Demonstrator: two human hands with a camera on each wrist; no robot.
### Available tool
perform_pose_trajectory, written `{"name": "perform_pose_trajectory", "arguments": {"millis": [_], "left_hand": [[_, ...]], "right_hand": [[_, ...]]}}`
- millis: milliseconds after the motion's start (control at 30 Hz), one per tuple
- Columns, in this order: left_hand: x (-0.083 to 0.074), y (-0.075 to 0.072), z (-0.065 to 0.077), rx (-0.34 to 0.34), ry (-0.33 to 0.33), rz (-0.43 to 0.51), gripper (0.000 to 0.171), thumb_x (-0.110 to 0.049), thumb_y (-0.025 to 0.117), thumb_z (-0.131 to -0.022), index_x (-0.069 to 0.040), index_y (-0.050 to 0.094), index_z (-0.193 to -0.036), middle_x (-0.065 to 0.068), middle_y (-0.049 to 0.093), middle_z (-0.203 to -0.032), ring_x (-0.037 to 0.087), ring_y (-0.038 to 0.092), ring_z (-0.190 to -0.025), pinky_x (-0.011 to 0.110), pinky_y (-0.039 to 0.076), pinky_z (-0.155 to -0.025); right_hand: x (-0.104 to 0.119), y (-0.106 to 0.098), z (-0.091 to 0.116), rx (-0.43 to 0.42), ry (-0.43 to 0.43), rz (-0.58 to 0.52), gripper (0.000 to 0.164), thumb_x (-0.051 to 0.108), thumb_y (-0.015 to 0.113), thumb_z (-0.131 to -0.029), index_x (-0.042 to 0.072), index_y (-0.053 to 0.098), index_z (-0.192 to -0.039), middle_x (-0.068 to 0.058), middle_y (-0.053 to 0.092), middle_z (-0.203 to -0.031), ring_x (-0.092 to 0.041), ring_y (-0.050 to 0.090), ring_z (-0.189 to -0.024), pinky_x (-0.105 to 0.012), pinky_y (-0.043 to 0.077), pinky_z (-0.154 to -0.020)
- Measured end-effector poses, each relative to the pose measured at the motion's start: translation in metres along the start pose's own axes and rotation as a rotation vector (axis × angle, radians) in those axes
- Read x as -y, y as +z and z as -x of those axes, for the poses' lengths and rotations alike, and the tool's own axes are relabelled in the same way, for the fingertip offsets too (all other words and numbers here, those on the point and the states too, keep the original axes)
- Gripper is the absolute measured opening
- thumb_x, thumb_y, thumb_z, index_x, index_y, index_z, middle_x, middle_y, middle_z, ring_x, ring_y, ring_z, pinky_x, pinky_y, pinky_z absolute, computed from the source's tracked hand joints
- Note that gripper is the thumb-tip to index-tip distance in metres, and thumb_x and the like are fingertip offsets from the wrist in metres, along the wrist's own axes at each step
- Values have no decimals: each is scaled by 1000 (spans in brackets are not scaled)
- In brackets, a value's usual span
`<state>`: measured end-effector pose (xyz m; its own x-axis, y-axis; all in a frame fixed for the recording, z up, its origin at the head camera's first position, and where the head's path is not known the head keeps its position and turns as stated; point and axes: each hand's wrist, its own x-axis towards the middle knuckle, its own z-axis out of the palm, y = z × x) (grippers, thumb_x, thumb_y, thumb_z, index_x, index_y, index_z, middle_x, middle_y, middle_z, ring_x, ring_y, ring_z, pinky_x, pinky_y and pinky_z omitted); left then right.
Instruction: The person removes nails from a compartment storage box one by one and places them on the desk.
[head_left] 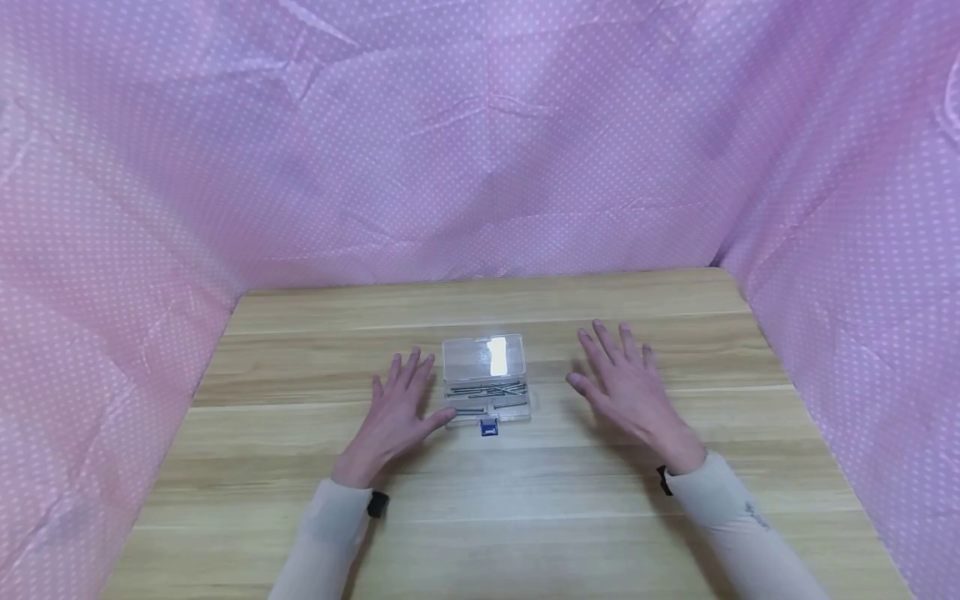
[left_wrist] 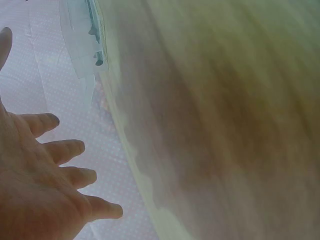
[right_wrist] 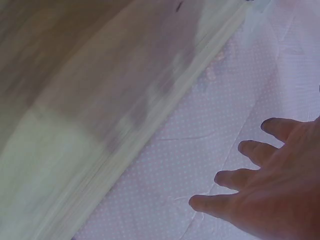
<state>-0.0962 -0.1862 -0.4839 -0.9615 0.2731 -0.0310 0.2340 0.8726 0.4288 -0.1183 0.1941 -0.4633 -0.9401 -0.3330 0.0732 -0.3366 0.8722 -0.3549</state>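
Note:
A clear plastic case [head_left: 468, 360] lies on the table between my hands, its lid raised at the back and a blue latch [head_left: 489, 427] at its front. Long metal screws [head_left: 480, 390] lie inside, most of them in the rear compartment and a few in the front ones. My left hand [head_left: 393, 417] is just left of the case with fingers spread and empty; the thumb tip overlaps the case's front left corner in the head view. To the right, my right hand [head_left: 630, 396] hovers above the table, apart from the case, fingers spread and holding nothing.
The wood-grain table [head_left: 487, 533] reaches back to a pink polka-dot cloth [head_left: 480, 150], which hangs behind it and along both sides. Each wrist wears a black strap below a light sleeve [head_left: 322, 533].

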Motion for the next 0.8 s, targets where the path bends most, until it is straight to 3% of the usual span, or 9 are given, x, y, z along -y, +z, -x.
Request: {"name": "perform_pose_trajectory", "arguments": {"millis": [500,800], "left_hand": [[-1,1,-7,59,-9,70,94,-67,63,-92,-16,31,-164,15,31,-167,42,19,-155,69,10,-122],[-1,-2,-10,121,-38,120,90,-63,68,-91,-20,34,-163,13,39,-163,40,31,-152,61,21,-123]], "right_hand": [[23,7,-11,-33,-48,-107,75,55,53,-103,12,34,-162,-12,20,-171,-42,9,-156,-73,16,-118],[41,11,-21,-59,-93,-160,66,47,60,-102,8,48,-154,-15,32,-166,-43,22,-153,-70,25,-118]]}}
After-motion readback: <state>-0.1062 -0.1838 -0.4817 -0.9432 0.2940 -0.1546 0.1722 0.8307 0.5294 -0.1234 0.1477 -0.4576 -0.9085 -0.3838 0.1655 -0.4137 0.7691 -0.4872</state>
